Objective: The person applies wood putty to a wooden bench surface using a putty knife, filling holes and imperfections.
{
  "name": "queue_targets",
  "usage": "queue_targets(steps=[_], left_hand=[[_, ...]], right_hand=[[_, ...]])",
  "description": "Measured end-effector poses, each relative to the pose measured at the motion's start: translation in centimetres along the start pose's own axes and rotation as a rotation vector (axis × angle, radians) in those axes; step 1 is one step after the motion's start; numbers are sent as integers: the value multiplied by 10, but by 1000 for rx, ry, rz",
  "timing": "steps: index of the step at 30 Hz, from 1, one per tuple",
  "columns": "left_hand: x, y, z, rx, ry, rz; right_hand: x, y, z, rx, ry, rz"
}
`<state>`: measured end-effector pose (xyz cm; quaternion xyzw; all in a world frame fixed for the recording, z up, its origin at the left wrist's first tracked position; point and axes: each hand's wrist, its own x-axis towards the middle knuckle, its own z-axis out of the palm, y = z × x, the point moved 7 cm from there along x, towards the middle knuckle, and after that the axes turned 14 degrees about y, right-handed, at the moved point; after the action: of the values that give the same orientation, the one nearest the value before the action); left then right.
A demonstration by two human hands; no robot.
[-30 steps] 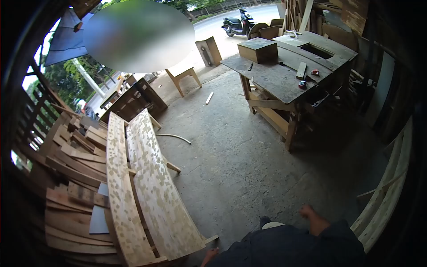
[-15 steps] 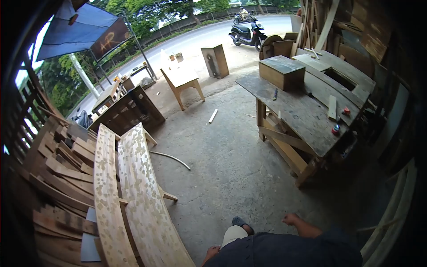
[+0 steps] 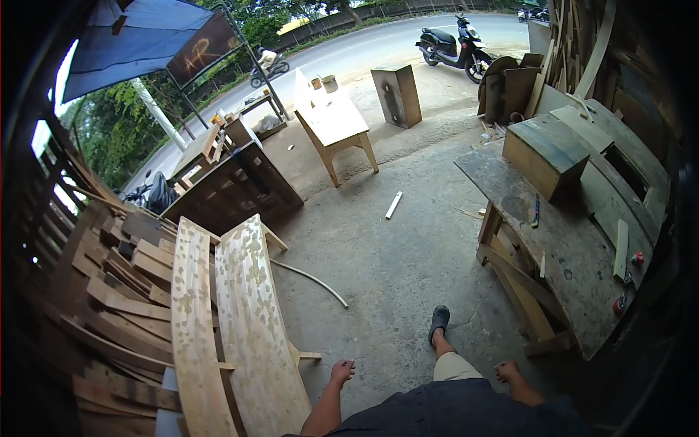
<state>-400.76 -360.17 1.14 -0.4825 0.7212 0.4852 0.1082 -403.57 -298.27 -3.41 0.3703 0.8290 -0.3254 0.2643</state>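
open workshop, cracked concrete floor (image 3: 393, 269) running out to a road, my left hand (image 3: 341, 372) loose and empty just beside the curved wooden panels (image 3: 247, 328) stacked at my left, right hand (image 3: 507, 372) curled, grasping nothing, near the worn table (image 3: 575, 255), "ap" painted on a dark sign (image 3: 205, 49).

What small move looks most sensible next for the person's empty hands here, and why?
Probably a short reach with the left hand to the curved speckled board. That hand hangs open and empty just beside the board's near end, not touching it. The right hand is also empty, close to the workbench, with nothing within its grasp. This is a judgement only.
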Motion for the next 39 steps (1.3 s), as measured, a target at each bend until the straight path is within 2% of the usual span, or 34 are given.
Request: queue_targets(steps=[3, 5, 7, 9, 10, 12, 14, 15, 17, 20, 23, 27, 29, 31, 33, 35, 37, 39], left_hand=[[44, 71, 44, 11, -35, 44], [83, 116, 65, 33, -41, 68], [124, 119, 80, 331, -55, 165], [133, 163, 75, 391, -66, 109], [140, 181, 75, 451, -86, 61], [173, 218, 71, 457, -59, 66], [206, 256, 70, 357, 13, 129], [220, 275, 73, 330, 36, 96], [249, 304, 86, 277, 48, 51], [306, 355, 126, 326, 32, 116], [348, 400, 161, 410, -82, 16], [424, 500, 189, 406, -168, 6], [461, 556, 184, 520, -212, 19], [501, 626, 170, 488, -159, -19], [546, 711, 150, 500, -49, 134], [581, 798, 138, 474, -34, 153], [625, 855, 143, 447, -23, 165], [683, 910, 159, 430, 37, 261]], right_hand=[[21, -103, 29, -198, -129, -111], [59, -167, 34, -246, -131, -196], [103, -236, 42, -299, -154, -277], [159, -306, 25, -374, -274, -314], [162, -362, -3, -252, -270, -315], [184, -465, -37, -33, -263, -491], [142, -581, -88, 116, -289, -598], [129, -629, -104, 164, -298, -651], [123, -706, -114, 210, -320, -706], [139, -805, -103, 205, -364, -764], [187, -885, -83, 202, -392, -766], [280, -949, -72, 162, -365, -585], [325, -962, -79, 102, -269, -475], [368, -968, -89, 97, -239, -400], [399, -975, -107, 118, -164, -328], [433, -973, -124, 145, -77, -225], [474, -954, -126, 173, -21, -86], [486, -961, -139, 114, 0, 19]])
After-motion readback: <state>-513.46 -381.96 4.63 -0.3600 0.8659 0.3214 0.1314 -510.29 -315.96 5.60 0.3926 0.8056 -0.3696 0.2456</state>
